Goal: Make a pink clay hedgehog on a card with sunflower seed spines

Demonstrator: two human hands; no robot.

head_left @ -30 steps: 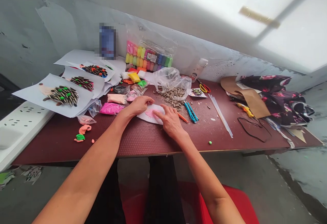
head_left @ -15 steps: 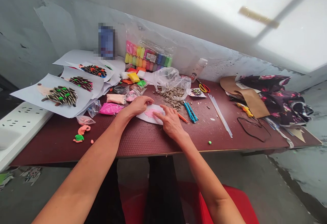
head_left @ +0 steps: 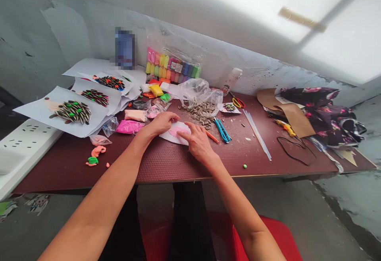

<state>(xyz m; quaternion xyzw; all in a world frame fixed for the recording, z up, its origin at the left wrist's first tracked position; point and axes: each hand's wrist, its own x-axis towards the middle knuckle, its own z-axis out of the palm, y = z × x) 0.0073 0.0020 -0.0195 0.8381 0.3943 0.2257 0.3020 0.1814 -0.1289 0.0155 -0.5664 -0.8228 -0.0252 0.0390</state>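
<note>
A small white piece of paper [head_left: 180, 140] lies on the table in front of me, bearing a flat pink patch of clay [head_left: 175, 131]. My left hand [head_left: 163, 123] is at the paper's left and far edge, fingers bent together and gripping it there. On the right side, my right hand [head_left: 199, 139] rests with thumb and index finger apart, the thumb touching the pink clay. Just beyond are sunflower seeds [head_left: 202, 110] spilling from a clear plastic bag [head_left: 195, 89]. An orange pencil-like stick [head_left: 213, 137] and a blue utility knife [head_left: 222, 130] lie right of my right hand.
Paper sheets with seed hedgehogs [head_left: 74, 112] are stacked at left beside a white power strip [head_left: 28, 138]. Clay packets [head_left: 129, 127] lie nearby. Scissors [head_left: 238, 102], clear glue sticks [head_left: 257, 135], a yellow glue gun [head_left: 285, 127] and flowered cloth [head_left: 324, 114] are at right.
My right thumb and fingers have shifted very slightly over the pink clay. My left hand stays at the paper's edge, and the other things lie as before.
</note>
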